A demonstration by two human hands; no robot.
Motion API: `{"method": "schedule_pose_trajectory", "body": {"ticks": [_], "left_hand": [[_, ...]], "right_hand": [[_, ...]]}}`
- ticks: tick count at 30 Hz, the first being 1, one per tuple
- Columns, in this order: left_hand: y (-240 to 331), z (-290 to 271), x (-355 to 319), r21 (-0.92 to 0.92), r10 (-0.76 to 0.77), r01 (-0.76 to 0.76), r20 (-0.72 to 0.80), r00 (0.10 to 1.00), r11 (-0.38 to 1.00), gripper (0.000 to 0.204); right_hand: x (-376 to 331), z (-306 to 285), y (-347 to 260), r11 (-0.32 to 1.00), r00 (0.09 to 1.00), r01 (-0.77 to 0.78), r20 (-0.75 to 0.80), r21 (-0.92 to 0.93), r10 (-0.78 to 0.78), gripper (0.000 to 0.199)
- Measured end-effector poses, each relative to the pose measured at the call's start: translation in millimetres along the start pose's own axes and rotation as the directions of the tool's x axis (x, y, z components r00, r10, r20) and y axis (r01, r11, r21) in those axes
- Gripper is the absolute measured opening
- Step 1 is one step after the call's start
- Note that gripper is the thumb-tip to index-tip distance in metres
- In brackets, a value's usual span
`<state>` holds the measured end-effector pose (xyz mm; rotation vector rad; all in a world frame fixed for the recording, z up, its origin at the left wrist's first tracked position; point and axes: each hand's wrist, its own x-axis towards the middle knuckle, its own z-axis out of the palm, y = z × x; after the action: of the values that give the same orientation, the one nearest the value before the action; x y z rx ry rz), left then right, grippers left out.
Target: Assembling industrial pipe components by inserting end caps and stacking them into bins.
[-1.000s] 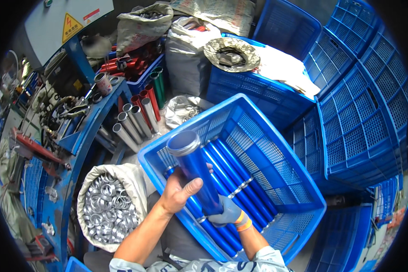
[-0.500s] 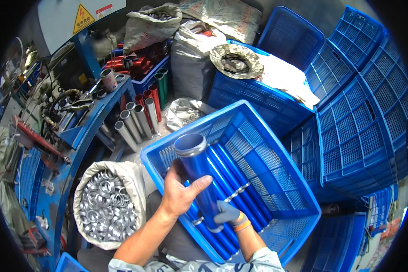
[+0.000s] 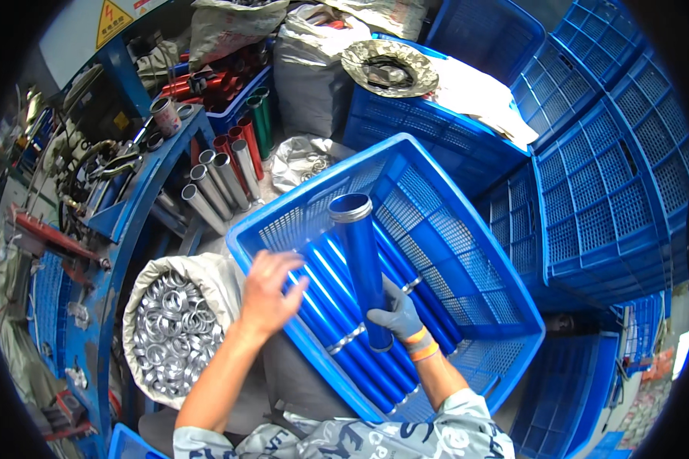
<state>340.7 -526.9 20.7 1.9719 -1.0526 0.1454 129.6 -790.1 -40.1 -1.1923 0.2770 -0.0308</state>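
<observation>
My right hand point(image 3: 400, 312), in a grey glove, grips a blue metal tube point(image 3: 360, 264) near its lower end. The tube stands tilted over a large blue plastic crate point(image 3: 467, 252), and a silver ring point(image 3: 351, 210) sits round its upper end. Bare and slightly blurred, my left hand point(image 3: 270, 292) hangs over the crate's left rim with its fingers apart, away from the tube. Inside the crate lie several more blue tubes point(image 3: 314, 298) side by side, some with silver rings at their ends. To the left stands a white sack point(image 3: 226, 294) full of loose silver rings point(image 3: 174, 329).
Upright silver tubes point(image 3: 204, 187), with red and green ones behind, stand beside a blue metal bench point(image 3: 142, 203) holding tools. Stacked blue crates point(image 3: 589, 206) rise at the right. A camouflage hat point(image 3: 390, 69) and white cloth point(image 3: 478, 99) lie on a far crate.
My left hand has let go of the tube and moved left and down. The tube, still in my right hand, has shifted right and stands more upright. The whole view has shifted slightly.
</observation>
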Motion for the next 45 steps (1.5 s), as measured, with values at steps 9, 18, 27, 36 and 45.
{"method": "schedule_pose_trajectory", "body": {"ticks": [9,18,27,36,45], "left_hand": [[-86.3,73.1,2.9,0.287,-0.237,0.230,-0.012,0.972,0.930,0.018],[-112.7,110.3,29.6,0.325,-0.298,0.258,0.080,0.951,0.910,0.019],[-133.9,138.7,44.5,0.375,-0.303,0.233,0.138,0.943,0.897,0.015],[-157.7,159.1,47.1,0.395,-0.323,0.244,0.148,0.935,0.886,0.013],[-184.3,181.9,49.3,0.385,-0.379,0.292,0.172,0.909,0.875,0.010]], "right_hand": [[28.9,-37.2,19.4,1.000,0.997,0.026,-0.072,0.008,-0.025,0.108],[92.4,-100.1,57.0,0.999,0.973,-0.031,-0.231,-0.038,0.022,0.108],[162.3,-179.9,125.4,0.982,0.927,-0.103,-0.372,-0.158,0.037,0.100],[250.0,-408.8,203.2,0.024,0.762,-0.571,-0.541,-0.820,-0.357,0.090],[358.1,-473.1,307.7,-0.052,0.860,-0.420,-0.379,-0.906,-0.341,0.071]]}}
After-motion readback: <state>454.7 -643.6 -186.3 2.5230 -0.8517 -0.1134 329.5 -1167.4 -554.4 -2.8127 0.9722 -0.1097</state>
